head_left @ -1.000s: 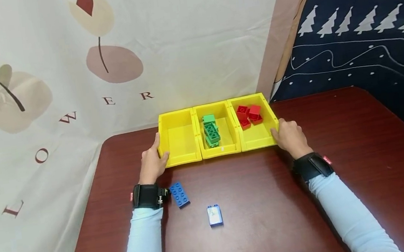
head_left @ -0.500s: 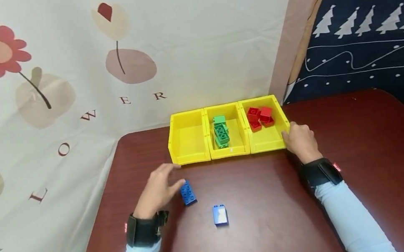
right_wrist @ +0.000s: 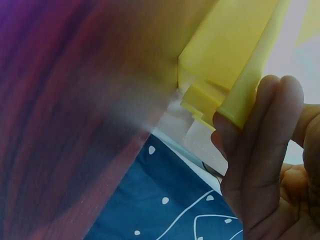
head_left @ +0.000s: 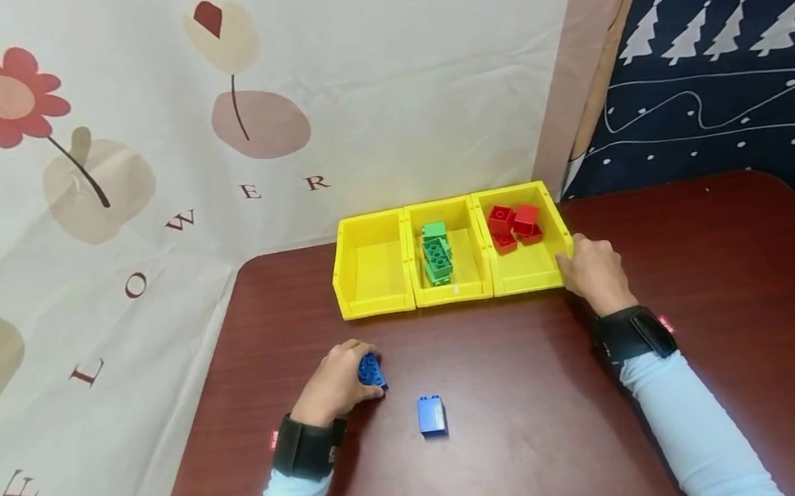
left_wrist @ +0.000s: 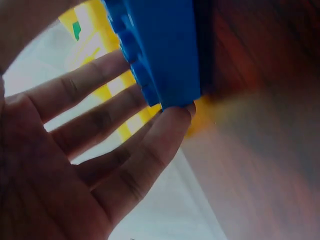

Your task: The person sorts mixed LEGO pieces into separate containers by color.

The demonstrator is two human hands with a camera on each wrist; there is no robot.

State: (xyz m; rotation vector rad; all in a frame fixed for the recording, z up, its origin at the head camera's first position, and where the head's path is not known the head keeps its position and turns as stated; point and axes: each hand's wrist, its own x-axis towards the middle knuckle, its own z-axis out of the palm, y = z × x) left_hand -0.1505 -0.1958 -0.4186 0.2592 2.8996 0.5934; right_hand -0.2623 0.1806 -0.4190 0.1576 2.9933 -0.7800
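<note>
My left hand (head_left: 332, 384) holds a blue toy brick (head_left: 371, 369) between thumb and fingers, near the table's left side. In the left wrist view, fingertips meet the end and studded side of this blue brick (left_wrist: 167, 50). A second blue brick (head_left: 431, 416) stands on the table to the right of that hand, nearer the front. My right hand (head_left: 596, 272) grips the front right corner of the right-hand yellow bin (head_left: 530, 271). Seen from the right wrist, its fingers lie along the outside of the bin wall (right_wrist: 225, 45).
Three yellow bins stand joined in a row at the back. The left bin (head_left: 374, 271) has a bare floor; green bricks (head_left: 436, 256) lie in the middle bin (head_left: 471, 260), red bricks (head_left: 502, 220) in the right one. A printed cloth (head_left: 376, 77) hangs behind the brown table (head_left: 528, 463).
My left hand has let go of the left bin, drawn back toward the front and taken hold of the nearer blue brick. The right hand stays on the right bin's corner.
</note>
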